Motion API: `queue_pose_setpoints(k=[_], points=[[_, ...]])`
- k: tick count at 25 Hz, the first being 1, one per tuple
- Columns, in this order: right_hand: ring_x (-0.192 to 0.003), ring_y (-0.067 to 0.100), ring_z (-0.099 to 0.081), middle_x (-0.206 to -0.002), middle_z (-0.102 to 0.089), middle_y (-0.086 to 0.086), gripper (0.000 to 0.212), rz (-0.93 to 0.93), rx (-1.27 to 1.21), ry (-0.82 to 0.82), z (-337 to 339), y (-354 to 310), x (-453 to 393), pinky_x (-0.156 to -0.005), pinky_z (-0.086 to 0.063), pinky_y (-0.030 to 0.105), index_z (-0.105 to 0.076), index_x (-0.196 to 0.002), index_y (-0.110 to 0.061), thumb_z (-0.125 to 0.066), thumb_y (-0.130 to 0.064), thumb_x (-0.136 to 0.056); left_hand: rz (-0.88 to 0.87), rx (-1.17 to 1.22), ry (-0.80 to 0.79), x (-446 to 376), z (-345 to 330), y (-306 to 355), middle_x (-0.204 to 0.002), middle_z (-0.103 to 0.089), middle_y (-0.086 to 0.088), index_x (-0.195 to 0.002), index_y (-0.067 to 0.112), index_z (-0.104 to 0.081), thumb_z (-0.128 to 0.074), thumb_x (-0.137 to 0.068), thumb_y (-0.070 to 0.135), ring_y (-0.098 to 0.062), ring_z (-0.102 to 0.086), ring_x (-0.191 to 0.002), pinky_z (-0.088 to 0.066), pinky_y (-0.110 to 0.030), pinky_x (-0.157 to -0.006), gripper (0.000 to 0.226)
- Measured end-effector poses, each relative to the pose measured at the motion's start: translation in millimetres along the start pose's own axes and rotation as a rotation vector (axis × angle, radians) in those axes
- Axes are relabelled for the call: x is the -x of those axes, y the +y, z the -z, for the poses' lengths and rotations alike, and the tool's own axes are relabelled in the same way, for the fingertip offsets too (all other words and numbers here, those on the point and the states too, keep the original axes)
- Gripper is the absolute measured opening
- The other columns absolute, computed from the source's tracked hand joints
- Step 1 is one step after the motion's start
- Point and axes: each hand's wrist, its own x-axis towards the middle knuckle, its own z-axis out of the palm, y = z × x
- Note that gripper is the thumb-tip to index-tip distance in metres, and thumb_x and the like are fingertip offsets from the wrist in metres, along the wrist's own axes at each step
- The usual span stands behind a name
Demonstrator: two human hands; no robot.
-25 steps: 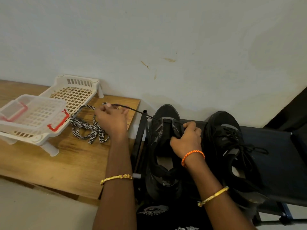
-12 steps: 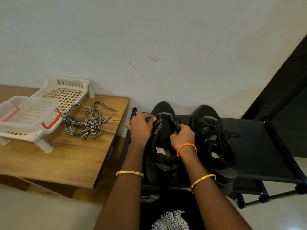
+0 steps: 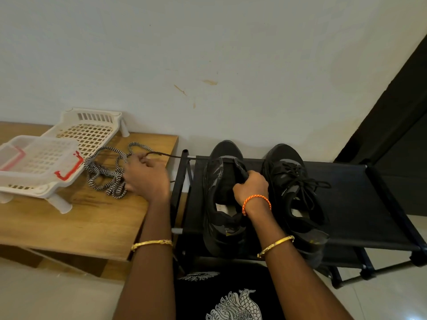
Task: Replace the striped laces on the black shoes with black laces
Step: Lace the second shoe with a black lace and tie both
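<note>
Two black shoes stand side by side on a black rack (image 3: 360, 204). The left shoe (image 3: 215, 204) has an open throat; my right hand (image 3: 250, 187) grips its right upper edge near the tongue. A black lace (image 3: 180, 156) runs taut from that shoe's front to my left hand (image 3: 145, 179), which pinches it out over the wooden table (image 3: 76, 227). The right shoe (image 3: 298, 195) carries black laces tied in a bow. The striped black-and-white laces (image 3: 106, 174) lie in a loose heap on the table, just left of my left hand.
Two white plastic baskets sit on the table's left: a lidded one with red clips (image 3: 37, 167) in front, a slotted one (image 3: 90, 130) behind against the pale wall. A dark panel (image 3: 397, 116) rises at the right. Pale floor lies below.
My left hand left the shoe and pulled the black lace out to the left over the table, beside the striped laces. My right hand stayed on the left shoe.
</note>
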Motion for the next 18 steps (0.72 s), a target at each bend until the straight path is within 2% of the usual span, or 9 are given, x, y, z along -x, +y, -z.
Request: queue_pose_setpoints(k=[2,3,5,7,9,11,14,18], points=[[-0.109,0.033,-0.053,-0.124,-0.050,0.018,0.033,0.011,-0.004,-0.011,1.8,-0.1,-1.3,-0.084,-0.044,0.032,-0.056,-0.116,-0.002,-0.056,-0.005,-0.083,-0.210,-0.171,-0.216,16.1,-9.1,8.2,-0.138,-0.045,-0.009,-0.134,0.021,-0.046,-0.056,-0.087,0.022,-0.026,-0.036,-0.131,-0.022,-0.050,-0.108,0.047],[-0.112,0.033,-0.051,-0.127,-0.046,0.017,0.036,0.026,-0.011,-0.013,3.1,-0.2,-1.7,-0.086,-0.043,0.031,-0.053,-0.119,-0.004,-0.056,-0.005,-0.083,-0.338,-0.225,-0.340,26.6,-16.7,12.6,-0.141,-0.042,-0.008,-0.138,0.025,-0.043,-0.056,-0.088,0.026,-0.025,-0.031,-0.134,-0.019,-0.050,-0.109,0.051],[-0.116,0.034,-0.047,-0.131,-0.041,0.015,0.042,0.079,-0.036,-0.012,3.9,0.3,-3.7,-0.096,-0.042,0.034,-0.050,-0.125,-0.008,-0.056,-0.008,-0.083,-0.534,-0.235,-0.553,44.9,-31.8,17.7,-0.138,-0.049,-0.001,-0.133,0.029,-0.051,-0.055,-0.092,0.028,-0.019,-0.033,-0.133,-0.016,-0.045,-0.109,0.041],[-0.119,0.033,-0.045,-0.132,-0.040,0.014,0.046,0.134,-0.059,-0.002,3.6,1.6,-6.3,-0.102,-0.040,0.035,-0.050,-0.128,-0.010,-0.056,-0.008,-0.082,-0.565,-0.167,-0.661,52.4,-43.0,18.7,-0.124,-0.061,0.002,-0.120,0.028,-0.064,-0.055,-0.094,0.025,-0.014,-0.047,-0.121,-0.019,-0.038,-0.102,0.027],[-0.120,0.032,-0.045,-0.132,-0.040,0.013,0.047,0.172,-0.077,0.014,1.6,3.1,-8.4,-0.099,-0.037,0.029,-0.050,-0.128,-0.010,-0.056,-0.005,-0.082,-0.512,-0.115,-0.639,51.3,-49.2,18.5,-0.110,-0.068,0.004,-0.108,0.025,-0.070,-0.056,-0.094,0.023,-0.013,-0.054,-0.110,-0.018,-0.031,-0.088,0.020],[-0.119,0.030,-0.046,-0.132,-0.040,0.013,0.047,0.195,-0.094,0.022,-1.0,3.4,-8.0,-0.091,-0.034,0.022,-0.050,-0.128,-0.008,-0.053,0.001,-0.082,-0.504,-0.127,-0.589,50.3,-51.0,19.2,-0.100,-0.070,0.004,-0.099,0.024,-0.071,-0.057,-0.093,0.021,-0.014,-0.056,-0.102,-0.014,-0.029,-0.079,0.016],[-0.118,0.030,-0.046,-0.133,-0.038,0.013,0.049,0.198,-0.108,0.047,-4.4,3.2,-8.2,-0.090,-0.034,0.021,-0.050,-0.127,-0.005,-0.050,0.007,-0.080,-0.484,-0.148,-0.487,51.8,-52.9,18.2,-0.100,-0.065,0.002,-0.094,0.019,-0.068,-0.055,-0.093,0.014,-0.014,-0.054,-0.100,-0.017,-0.030,-0.082,0.015],[-0.117,0.031,-0.048,-0.134,-0.035,0.014,0.048,0.176,-0.147,0.078,-6.1,6.2,-7.4,-0.091,-0.035,0.020,-0.049,-0.126,-0.002,-0.051,0.009,-0.080,-0.272,-0.096,-0.191,37.2,-41.1,11.5,-0.113,-0.056,-0.004,-0.108,0.011,-0.060,-0.054,-0.091,0.008,-0.018,-0.052,-0.106,-0.030,-0.035,-0.097,0.018]])
